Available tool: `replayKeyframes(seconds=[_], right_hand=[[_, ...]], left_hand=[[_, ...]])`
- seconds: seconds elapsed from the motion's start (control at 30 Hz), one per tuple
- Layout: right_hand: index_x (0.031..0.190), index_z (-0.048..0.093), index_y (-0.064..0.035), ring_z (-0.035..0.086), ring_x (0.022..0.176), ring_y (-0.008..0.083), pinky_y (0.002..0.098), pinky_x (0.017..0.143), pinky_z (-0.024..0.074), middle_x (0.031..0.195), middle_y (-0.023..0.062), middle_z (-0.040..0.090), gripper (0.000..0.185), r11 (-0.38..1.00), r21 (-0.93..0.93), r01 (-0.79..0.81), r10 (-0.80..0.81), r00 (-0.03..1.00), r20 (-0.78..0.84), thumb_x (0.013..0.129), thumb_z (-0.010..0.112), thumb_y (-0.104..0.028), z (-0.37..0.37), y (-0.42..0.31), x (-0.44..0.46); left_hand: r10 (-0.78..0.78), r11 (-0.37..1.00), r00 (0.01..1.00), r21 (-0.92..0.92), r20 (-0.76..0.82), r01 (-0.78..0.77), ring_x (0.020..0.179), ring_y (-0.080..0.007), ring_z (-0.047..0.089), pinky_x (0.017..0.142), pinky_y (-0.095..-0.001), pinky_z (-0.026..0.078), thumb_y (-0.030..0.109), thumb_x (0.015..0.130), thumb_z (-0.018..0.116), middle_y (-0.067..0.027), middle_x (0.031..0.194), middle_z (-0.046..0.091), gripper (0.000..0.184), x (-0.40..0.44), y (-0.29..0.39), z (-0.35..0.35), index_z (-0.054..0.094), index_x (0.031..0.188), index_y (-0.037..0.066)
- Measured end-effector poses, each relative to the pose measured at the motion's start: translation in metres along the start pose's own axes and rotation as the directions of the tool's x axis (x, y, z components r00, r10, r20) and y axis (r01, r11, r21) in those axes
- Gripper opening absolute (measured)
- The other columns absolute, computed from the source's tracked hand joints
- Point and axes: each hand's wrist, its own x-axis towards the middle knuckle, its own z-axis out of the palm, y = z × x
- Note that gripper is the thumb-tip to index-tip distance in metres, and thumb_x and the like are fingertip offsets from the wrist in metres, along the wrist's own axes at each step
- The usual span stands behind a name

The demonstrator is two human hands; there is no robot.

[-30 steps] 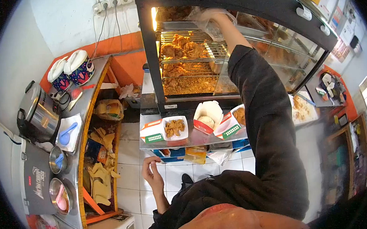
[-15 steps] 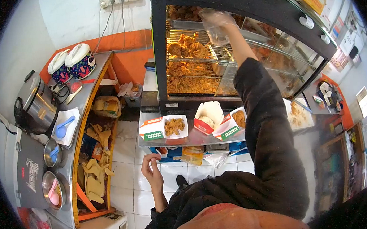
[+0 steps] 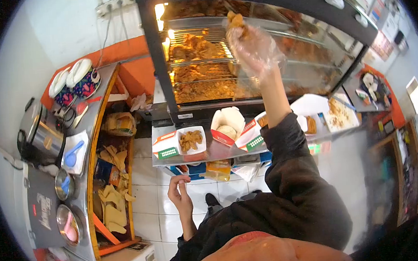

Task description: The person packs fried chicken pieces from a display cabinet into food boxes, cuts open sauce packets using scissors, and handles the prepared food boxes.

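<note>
My right hand [image 3: 254, 46], in a clear plastic glove, grips a piece of fried chicken [image 3: 236, 21] in front of the open side of the heated display cabinet [image 3: 184, 109]. Below the counter edge, my bare left hand [image 3: 178, 193] hangs with its fingers curled in; nothing shows in it. On the counter [image 3: 210, 154] stands a paper box of chicken pieces [image 3: 191, 140]. Beside it, an open red and white carton [image 3: 228, 122] holds a pale rounded mound. Another box [image 3: 250, 136] is partly hidden by my right sleeve.
Fried chicken [image 3: 194, 50] fills the cabinet racks. A crumb-strewn white tray [image 3: 338, 115] lies at the counter's right end. To the left, a side table [image 3: 93, 119] carries a large steel cooker [image 3: 44, 131], patterned containers [image 3: 82, 81] and metal bowls [image 3: 69, 225]. Packages [image 3: 218, 170] sit below the counter.
My right hand has come out of the upper rack area with a piece of fried chicken in its fingers. The view has shifted, and more boxes show right of my sleeve.
</note>
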Motion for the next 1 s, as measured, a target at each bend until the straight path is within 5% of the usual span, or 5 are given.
replayKeyframes(seconds=[0.43,0.7,0.77,0.9,1.0], right_hand=[[0.082,0.053,0.0001,0.057,0.070,0.0198,0.0265,0.058,0.0523,0.078,0.0081,0.056,0.010,0.905,0.381,0.190,0.018,0.877,-0.481,0.083,0.056,-0.010,-0.189,-0.120,-0.332],[0.075,0.055,-0.0050,0.057,0.062,0.0239,0.0332,0.055,0.0515,0.073,0.0092,0.056,0.016,0.592,-0.550,0.589,-0.617,-0.108,-0.779,0.083,0.057,-0.019,-0.406,-0.337,-0.487],[0.080,0.057,-0.0029,0.059,0.070,0.0275,0.0389,0.062,0.0499,0.086,0.0125,0.061,0.018,-0.020,-0.346,-0.938,-0.994,0.054,-0.090,0.083,0.056,-0.021,-0.445,-0.388,-0.501],[0.098,0.064,-0.0019,0.063,0.083,0.0254,0.0340,0.074,0.0481,0.096,0.0166,0.065,0.024,0.133,-0.956,-0.261,-0.982,-0.164,-0.092,0.082,0.051,-0.015,-0.548,-0.478,-0.489],[0.101,0.064,-0.0025,0.063,0.085,0.0224,0.0316,0.076,0.0484,0.093,0.0126,0.067,0.025,0.067,-0.631,-0.773,-0.993,0.012,-0.120,0.083,0.049,-0.012,-0.605,-0.511,-0.505]], left_hand=[[-0.078,0.997,0.822,0.053,0.564,0.059,0.079,-0.0167,0.053,0.077,-0.0279,0.042,0.003,0.090,0.044,-0.0096,0.082,0.057,0.011,-0.055,0.012,0.166,0.053,0.086,-0.002],[-0.273,0.962,0.590,0.199,0.760,0.189,0.072,-0.0174,0.054,0.071,-0.0290,0.044,0.007,0.090,0.046,-0.0106,0.081,0.057,0.012,-0.143,-0.030,0.320,0.054,0.087,-0.002],[-0.331,0.943,0.575,0.234,0.749,0.237,0.076,-0.0164,0.055,0.072,-0.0271,0.044,0.002,0.089,0.044,-0.0106,0.082,0.058,0.014,-0.166,-0.022,0.360,0.056,0.084,-0.003],[-0.375,0.927,0.503,0.314,0.778,0.205,0.075,-0.0166,0.055,0.071,-0.0268,0.044,-0.001,0.089,0.042,-0.0102,0.080,0.058,0.016,-0.198,-0.031,0.408,0.057,0.084,-0.003],[-0.454,0.890,0.479,0.410,0.751,0.201,0.073,-0.0175,0.056,0.070,-0.0269,0.045,0.001,0.090,0.043,-0.0107,0.080,0.058,0.015,-0.212,-0.028,0.426,0.057,0.085,-0.003]])
